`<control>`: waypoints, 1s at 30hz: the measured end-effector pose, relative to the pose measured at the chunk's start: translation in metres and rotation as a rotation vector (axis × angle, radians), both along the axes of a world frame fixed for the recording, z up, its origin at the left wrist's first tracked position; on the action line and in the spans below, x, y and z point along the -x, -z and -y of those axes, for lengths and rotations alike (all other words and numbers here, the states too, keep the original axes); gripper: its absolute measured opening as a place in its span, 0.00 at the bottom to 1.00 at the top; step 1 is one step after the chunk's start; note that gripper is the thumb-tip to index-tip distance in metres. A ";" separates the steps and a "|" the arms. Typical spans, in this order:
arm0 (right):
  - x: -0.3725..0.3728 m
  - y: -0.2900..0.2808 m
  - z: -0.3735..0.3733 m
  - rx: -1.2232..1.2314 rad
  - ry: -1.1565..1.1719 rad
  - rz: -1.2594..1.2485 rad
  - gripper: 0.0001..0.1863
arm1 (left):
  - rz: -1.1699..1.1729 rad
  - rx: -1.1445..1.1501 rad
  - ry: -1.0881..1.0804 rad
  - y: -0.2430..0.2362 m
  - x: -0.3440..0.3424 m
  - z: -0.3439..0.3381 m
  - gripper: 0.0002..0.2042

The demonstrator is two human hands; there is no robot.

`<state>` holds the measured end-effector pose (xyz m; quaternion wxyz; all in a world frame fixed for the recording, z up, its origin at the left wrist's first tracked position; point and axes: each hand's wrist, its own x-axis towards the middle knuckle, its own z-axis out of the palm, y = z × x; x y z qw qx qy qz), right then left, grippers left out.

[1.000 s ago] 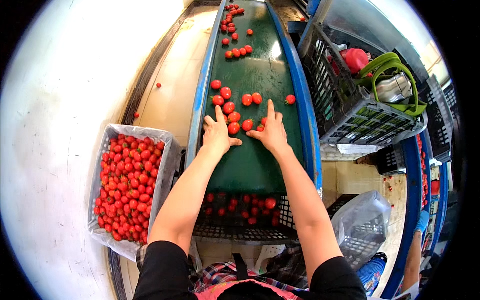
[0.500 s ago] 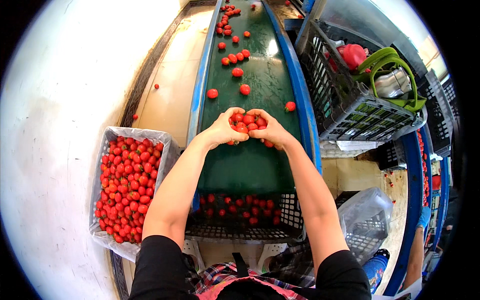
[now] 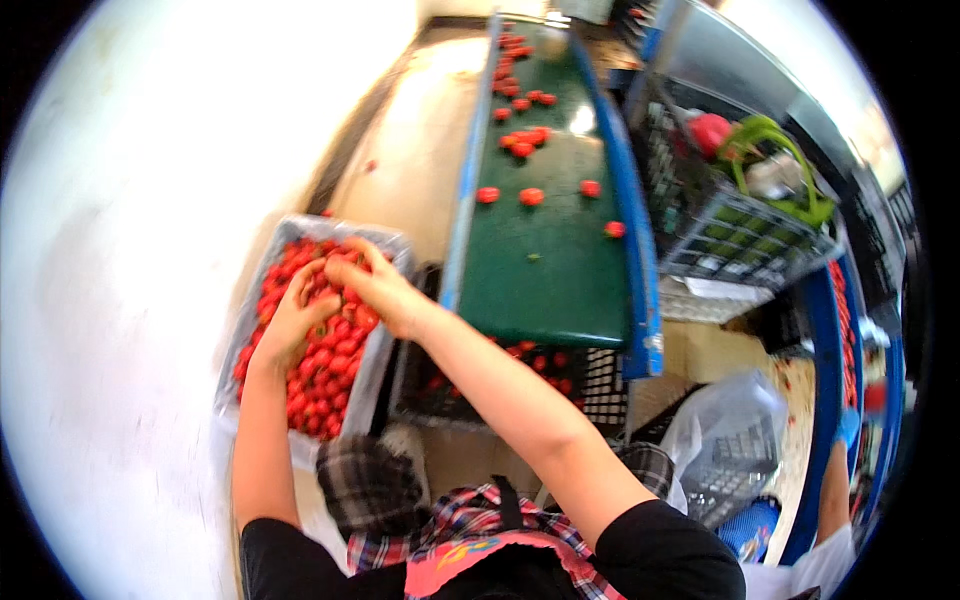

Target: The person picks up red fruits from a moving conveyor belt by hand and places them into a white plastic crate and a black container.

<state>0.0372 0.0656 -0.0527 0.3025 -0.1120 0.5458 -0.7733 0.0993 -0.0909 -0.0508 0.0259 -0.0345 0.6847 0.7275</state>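
Above the lined crate [image 3: 398, 245] at the left, my left hand [image 3: 290, 325] and my right hand [image 3: 385, 290] are curved close together. Their fingers are apart, with a gap between the palms. Red cherry tomatoes [image 3: 325, 360] heap up in the crate below and show through that gap. Blur hides whether any tomato still touches my fingers. To the right slopes a green conveyor belt [image 3: 545, 290] carrying scattered tomatoes [image 3: 531, 197], mostly towards its far end.
Under the belt's near end stands a black crate [image 3: 605, 385] with more tomatoes. A crate [image 3: 740, 235] holding a green bag sits right of the belt. Lower right are a clear plastic bag [image 3: 725, 430] and another person's blue-gloved hand [image 3: 848, 428]. A white wall [image 3: 120, 300] rises at left.
Both hands have swung left from over the belt to the lined crate. The cupped handful of tomatoes no longer shows between them, and the hands have parted. The view has shifted left.
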 end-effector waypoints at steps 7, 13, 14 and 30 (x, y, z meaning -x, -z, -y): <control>-0.030 -0.010 -0.053 -0.370 -0.067 -0.436 0.26 | 0.348 -0.406 -0.477 0.058 -0.032 0.067 0.28; -0.077 -0.011 -0.182 -0.601 -0.099 -0.259 0.21 | 0.192 -0.840 -0.034 0.030 -0.046 0.023 0.28; -0.078 -0.005 -0.201 -0.620 -0.045 -0.220 0.21 | 0.208 -0.880 -0.016 0.019 -0.040 0.000 0.25; -0.081 -0.002 -0.247 -0.282 0.318 -0.160 0.14 | 0.243 -0.598 0.127 -0.028 -0.029 -0.160 0.11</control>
